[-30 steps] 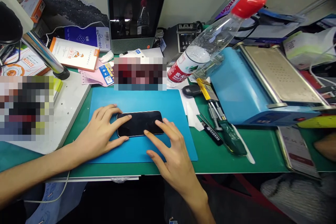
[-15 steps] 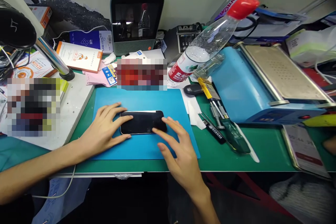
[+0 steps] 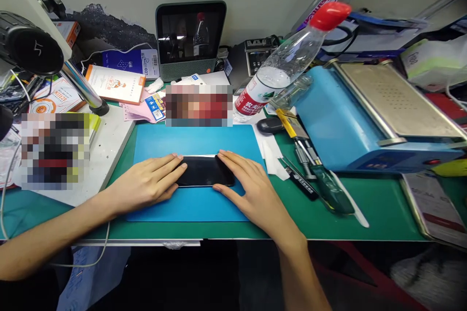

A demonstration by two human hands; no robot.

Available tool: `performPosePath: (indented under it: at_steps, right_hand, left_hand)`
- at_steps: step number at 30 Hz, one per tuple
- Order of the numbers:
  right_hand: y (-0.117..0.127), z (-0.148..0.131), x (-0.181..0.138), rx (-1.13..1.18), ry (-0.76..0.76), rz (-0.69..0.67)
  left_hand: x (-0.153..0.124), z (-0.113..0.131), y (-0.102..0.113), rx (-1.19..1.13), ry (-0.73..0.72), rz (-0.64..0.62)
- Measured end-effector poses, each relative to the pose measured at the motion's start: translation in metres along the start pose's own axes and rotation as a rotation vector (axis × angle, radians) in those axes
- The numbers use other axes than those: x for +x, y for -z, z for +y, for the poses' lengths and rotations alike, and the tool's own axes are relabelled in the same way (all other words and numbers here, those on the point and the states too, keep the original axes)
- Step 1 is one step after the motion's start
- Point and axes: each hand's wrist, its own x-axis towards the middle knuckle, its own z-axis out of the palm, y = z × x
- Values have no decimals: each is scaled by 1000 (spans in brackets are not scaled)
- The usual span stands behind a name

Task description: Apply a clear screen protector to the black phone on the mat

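A smartphone with a dark screen lies flat and lengthwise on a blue mat. My left hand covers its left end, fingers together on the screen and top edge, thumb partly tucked below. My right hand spans the right end, with the fingertips at the upper edge and the thumb at the lower edge. Both hands hold the phone against the mat. Its two ends are partly hidden by the fingers.
A water bottle with a red cap leans behind the mat. To the right are a blue machine with a metal plate, a screwdriver and another phone. A smart display stands at the back; a metal lamp post rises at left.
My right hand has closed in from spread fingers to grip the phone's right end. My left fingers have drawn together over its left end. The camera view has shifted slightly.
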Motion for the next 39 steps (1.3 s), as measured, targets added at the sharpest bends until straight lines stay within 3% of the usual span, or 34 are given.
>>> performPosePath:
  at_steps: [19,39]
  right_hand:
    - [1,-2,0,-52,52,15]
    - [1,-2,-1,-88,99,22]
  left_hand:
    - [-4,-1,8,150,-187,-60]
    - [-5,-1,4,165,-216,-38]
